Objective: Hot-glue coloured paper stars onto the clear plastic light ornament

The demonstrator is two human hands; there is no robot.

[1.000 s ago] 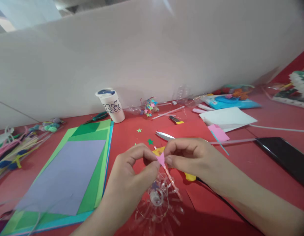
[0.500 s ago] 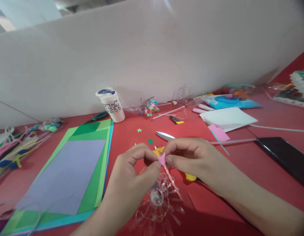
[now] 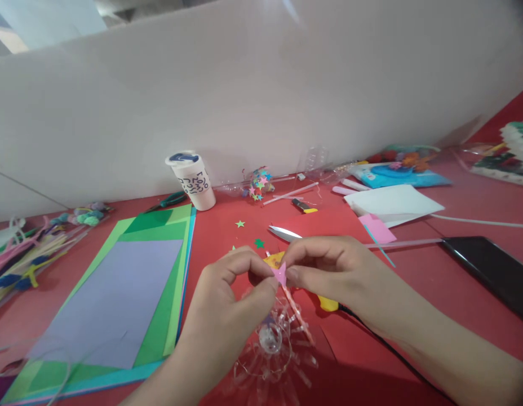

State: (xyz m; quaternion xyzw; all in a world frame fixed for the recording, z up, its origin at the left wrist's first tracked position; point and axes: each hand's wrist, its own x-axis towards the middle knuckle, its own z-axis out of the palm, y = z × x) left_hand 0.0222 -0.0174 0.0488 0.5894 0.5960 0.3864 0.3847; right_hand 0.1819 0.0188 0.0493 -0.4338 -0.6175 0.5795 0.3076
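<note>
- The pinched piece (image 3: 280,275) is coloured pink.
- The surface (image 3: 426,293) is coloured red.
- The white cup (image 3: 198,189) is marked with dark lettering.
- The top sheet (image 3: 113,299) is tinted lavender.

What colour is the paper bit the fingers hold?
The paper bit is pink, in the head view.

Room above fingers (image 3: 313,249), scissors (image 3: 283,233) beyond, plastic (image 3: 270,340) below

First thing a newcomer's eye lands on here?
Probably the small, pointed pink piece, apparently paper, at the centre, between the fingertips of the left hand and right hand. Next, likely the white cup with dark lettering, standing near the pale wall left of centre, and the flat lilac sheet lying on green sheets at the left.
</note>
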